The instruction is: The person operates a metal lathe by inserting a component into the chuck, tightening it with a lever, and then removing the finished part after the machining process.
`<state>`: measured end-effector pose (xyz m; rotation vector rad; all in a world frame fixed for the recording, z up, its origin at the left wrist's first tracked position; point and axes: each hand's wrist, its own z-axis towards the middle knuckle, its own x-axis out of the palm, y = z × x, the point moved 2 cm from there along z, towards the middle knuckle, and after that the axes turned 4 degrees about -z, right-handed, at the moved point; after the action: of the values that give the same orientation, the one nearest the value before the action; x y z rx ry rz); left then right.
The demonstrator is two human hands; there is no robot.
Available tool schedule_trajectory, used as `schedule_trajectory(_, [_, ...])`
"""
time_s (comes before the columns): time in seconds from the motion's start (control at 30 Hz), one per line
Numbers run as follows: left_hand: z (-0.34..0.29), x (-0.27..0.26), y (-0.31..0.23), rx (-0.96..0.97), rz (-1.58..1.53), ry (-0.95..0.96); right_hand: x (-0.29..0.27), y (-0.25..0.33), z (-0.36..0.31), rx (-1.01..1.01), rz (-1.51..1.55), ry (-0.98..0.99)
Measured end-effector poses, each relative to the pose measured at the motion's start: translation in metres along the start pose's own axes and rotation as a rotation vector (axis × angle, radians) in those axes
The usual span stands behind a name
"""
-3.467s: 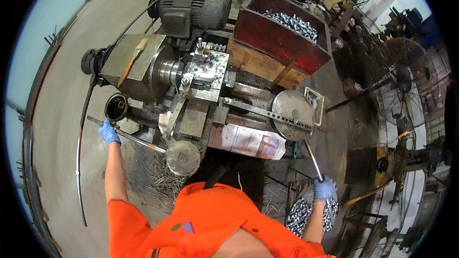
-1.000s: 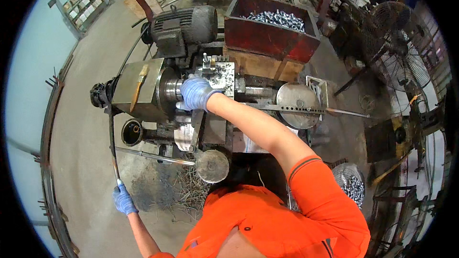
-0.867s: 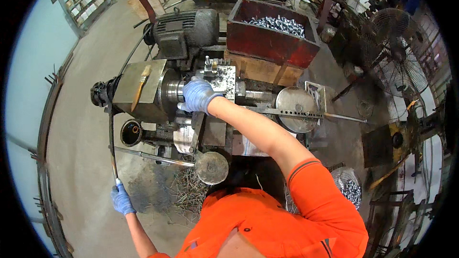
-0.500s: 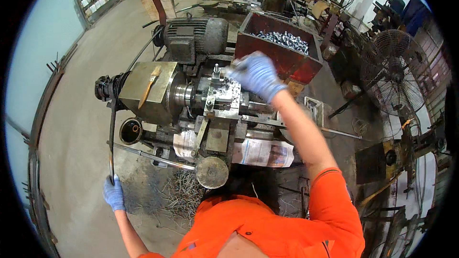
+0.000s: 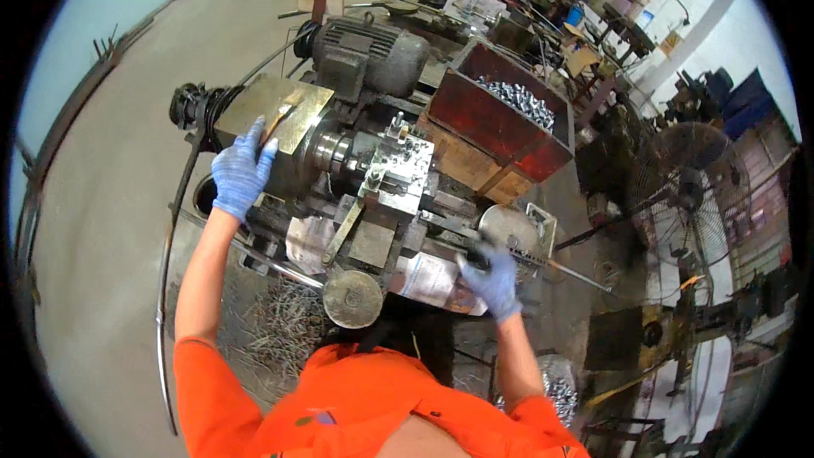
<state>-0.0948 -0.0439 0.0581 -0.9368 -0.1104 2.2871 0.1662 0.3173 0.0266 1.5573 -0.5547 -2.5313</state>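
Observation:
My left hand (image 5: pixel 241 171), in a blue knit glove, is over the front edge of the lathe's metal headstock cover (image 5: pixel 234 117). Its fingers and thumb are apart, at the lower end of the wooden handle of a paintbrush (image 5: pixel 280 119) lying on that cover. To the right, my right hand (image 5: pixel 494 282), gloved alike with dark, dirty fingertips, hovers near the front right of the lathe, slightly blurred. Thumb and fingers are spread, and nothing shows in them. Between the hands, the chip-strewn tool post (image 5: pixel 398 171) stands beside the spindle chuck (image 5: pixel 332 151).
Behind stand an electric motor (image 5: pixel 370 55) and a red metal bin (image 5: pixel 500 123) of small shiny parts on a wooden crate (image 5: pixel 466 157). A long lever bar (image 5: pixel 163 305) hangs at left. Metal shavings (image 5: pixel 292 322) lie below; a fan (image 5: pixel 691 178) stands right.
My left hand has let go of the lever bar and risen to the paintbrush. My right hand has moved from beside the tool post down toward the front right. The view has turned.

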Motion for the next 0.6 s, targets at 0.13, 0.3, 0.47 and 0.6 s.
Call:
schedule_trajectory(0.13, [-0.018, 0.003, -0.009, 0.025, -0.134, -0.054, 0.008, -0.039, -0.078, 0.18, 0.069, 0.053])
schedule_trajectory(0.3, [-0.051, 0.001, -0.062, 0.097, -0.279, 0.043, -0.016, -0.064, -0.122, 0.428, 0.072, -0.019])
schedule_trajectory(0.47, [-0.052, 0.032, -0.091, 0.063, -0.388, 0.115, -0.02, -0.059, -0.116, 0.373, 0.143, -0.076])
schedule_trajectory(0.6, [-0.056, 0.049, -0.088, 0.086, -0.335, 0.136, -0.01, -0.056, -0.115, 0.309, 0.168, -0.068])
